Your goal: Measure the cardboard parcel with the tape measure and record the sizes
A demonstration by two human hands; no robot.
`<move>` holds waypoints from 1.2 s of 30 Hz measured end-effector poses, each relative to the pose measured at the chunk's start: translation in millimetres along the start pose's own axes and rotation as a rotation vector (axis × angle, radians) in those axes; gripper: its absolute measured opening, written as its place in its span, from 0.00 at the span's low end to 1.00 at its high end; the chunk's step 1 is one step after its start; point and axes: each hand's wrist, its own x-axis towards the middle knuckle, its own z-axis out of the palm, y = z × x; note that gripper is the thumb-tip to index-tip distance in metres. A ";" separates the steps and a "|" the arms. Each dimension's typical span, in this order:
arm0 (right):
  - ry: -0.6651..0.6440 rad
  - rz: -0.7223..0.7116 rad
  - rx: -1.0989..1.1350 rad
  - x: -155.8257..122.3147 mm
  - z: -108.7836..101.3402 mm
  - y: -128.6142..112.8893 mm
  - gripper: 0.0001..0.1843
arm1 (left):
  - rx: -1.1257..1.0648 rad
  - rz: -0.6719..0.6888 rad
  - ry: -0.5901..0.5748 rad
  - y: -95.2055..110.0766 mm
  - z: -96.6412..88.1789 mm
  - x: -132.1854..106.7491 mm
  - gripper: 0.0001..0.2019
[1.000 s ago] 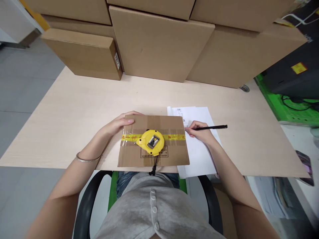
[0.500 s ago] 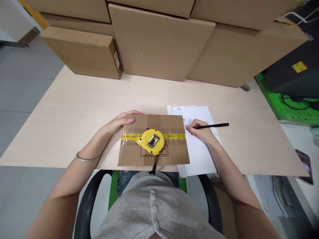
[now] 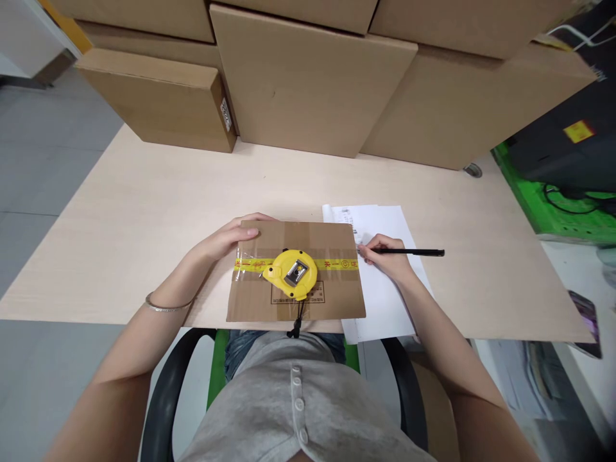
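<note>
A small flat cardboard box point(image 3: 332, 292) sealed with yellow tape lies at the near edge of the table point(image 3: 144, 212). A yellow tape measure point(image 3: 290, 274) rests on top of it. My left hand point(image 3: 230, 238) lies flat on the box's far left corner, fingers stretched out. My right hand point(image 3: 385, 256) pinches a black pen point(image 3: 418, 252), its tip on the white paper sheet point(image 3: 385, 295) just right of the box.
Several large cardboard boxes point(image 3: 312, 83) are stacked along the far side of the table. A black machine point(image 3: 568, 147) on a green stand sits at the right. A dark phone point(image 3: 584, 314) lies at the table's right edge. My chair point(image 3: 163, 398) is under me.
The pen's back end has swung slightly lower and toward me as my right hand shifts on the paper. My left hand, the box and the tape measure have stayed put.
</note>
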 end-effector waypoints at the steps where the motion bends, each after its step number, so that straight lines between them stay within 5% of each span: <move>1: -0.004 -0.005 -0.002 -0.5 0.9 -0.8 0.27 | 0.001 -0.003 0.005 0.3 0.4 -0.1 0.23; 36: -0.136 0.008 -0.062 4.5 -1.7 6.2 0.27 | -0.045 0.010 0.002 -0.2 3.3 -1.6 0.21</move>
